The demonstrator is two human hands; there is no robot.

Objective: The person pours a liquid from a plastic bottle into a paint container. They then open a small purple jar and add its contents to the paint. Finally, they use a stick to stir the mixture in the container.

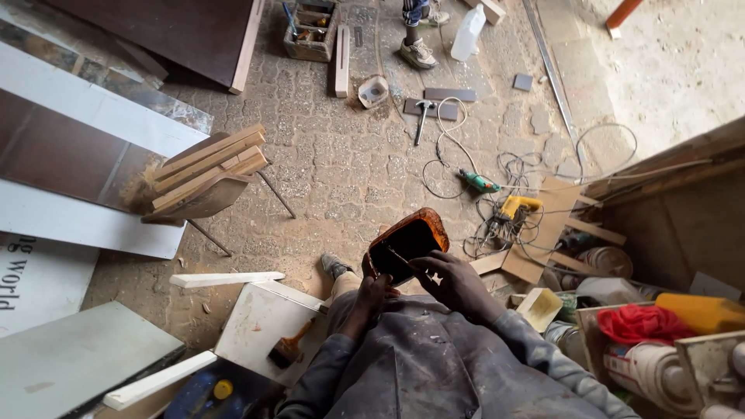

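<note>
Your left hand [371,297] grips the lower edge of a phone [407,244] in an orange-brown case, fingers curled behind it so only the knuckles and thumb side show. Your right hand [454,281] lies over the phone's lower right corner, fingers loosely bent and spread, fingertips on or just above the dark screen; you cannot tell which of them touches. The phone is tilted, held over your lap above the paved floor, and its screen is too dark to make out.

Your grey, paint-flecked sleeves hide both wrists. One shoe [334,266] peeps out just left of the phone; the rest of the leg is covered.

Beside your left elbow a brush [289,348] rests on a white board [262,320]. Left of that stands a stack of wooden slats [208,169]. To the right a yellow drill [518,206] and a green tool [479,182] lie in a tangle of cables, their far ends lost among offcuts. A hammer [421,119] lies further up the floor. At the top edge another person's shoe [418,53] shows, the body cut off. A red cloth [640,322] sits in a box at your right, partly cropped.
</note>
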